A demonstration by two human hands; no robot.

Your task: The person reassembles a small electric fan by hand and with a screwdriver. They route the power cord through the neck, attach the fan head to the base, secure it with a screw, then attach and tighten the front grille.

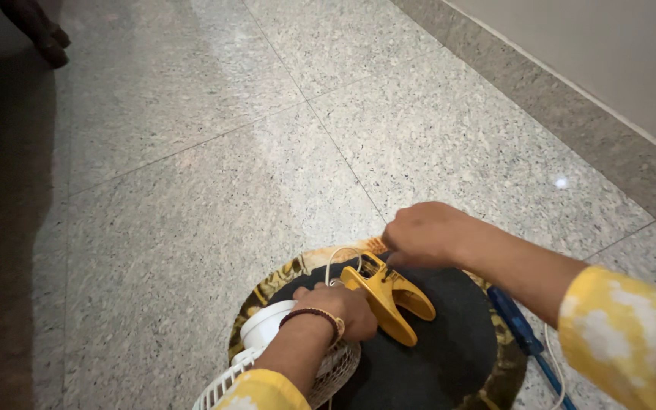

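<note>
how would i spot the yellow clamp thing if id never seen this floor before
Start at the speckled grey tiled floor and find the round black mat with a patterned yellow edge near the bottom. The yellow clamp lies on it between the left hand and right hand. It is the only solid yellow, clothespin-shaped piece, unlike the white fan grille beside it.

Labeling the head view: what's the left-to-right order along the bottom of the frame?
White fan grille → left hand → yellow clamp → right hand → blue-handled tool, all at the round dark mat.
</note>
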